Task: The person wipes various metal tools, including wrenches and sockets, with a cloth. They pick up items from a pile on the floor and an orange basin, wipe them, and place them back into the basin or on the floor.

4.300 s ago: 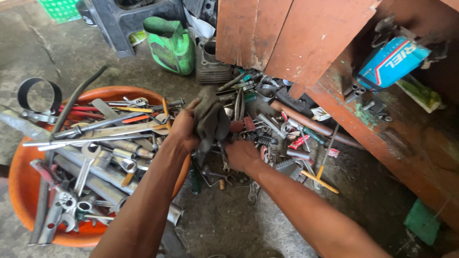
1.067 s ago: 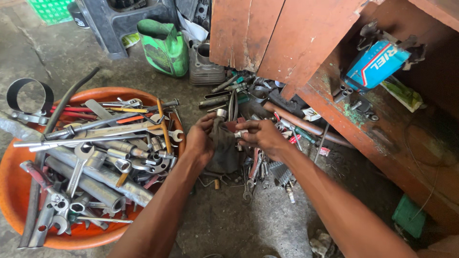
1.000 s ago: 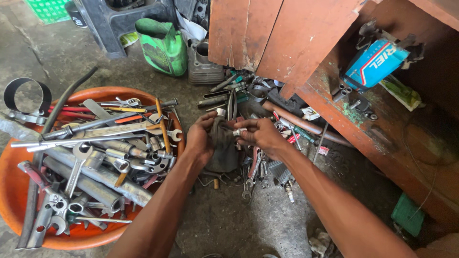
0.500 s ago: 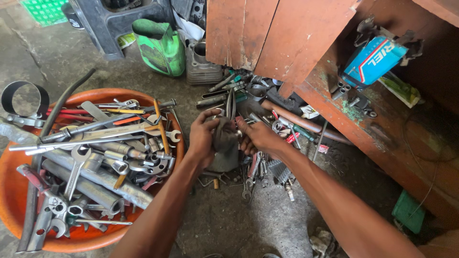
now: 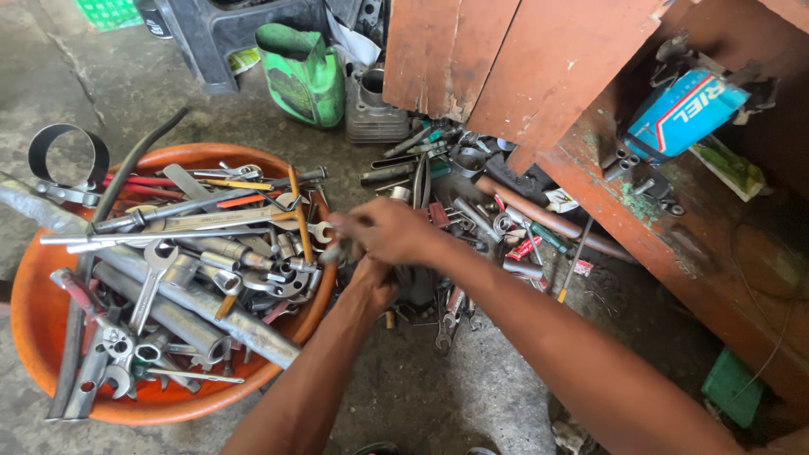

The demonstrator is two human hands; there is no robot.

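My right hand (image 5: 383,229) reaches left across my left hand, its fingers closed on a small metal tool (image 5: 334,251) right at the rim of the orange basin (image 5: 50,371). My left hand (image 5: 371,291) lies just beneath it, its fingers mostly hidden, and seems to keep hold of a dark rag (image 5: 418,286) that hangs beside it. The basin is heaped with spanners (image 5: 152,282), pipes and screwdrivers. A second heap of loose tools (image 5: 489,223) lies on the concrete floor just past my hands.
A green jerrycan (image 5: 301,72) and a grey engine cylinder (image 5: 375,109) stand behind the floor heap. A rusty red cabinet (image 5: 539,59) with an open shelf holding a blue box (image 5: 687,109) fills the right side. A metal band clamp (image 5: 67,160) lies far left.
My right hand has moved left from the floor heap, crossing over my left hand to the basin's rim. The left hand has sunk lower and is now partly covered.
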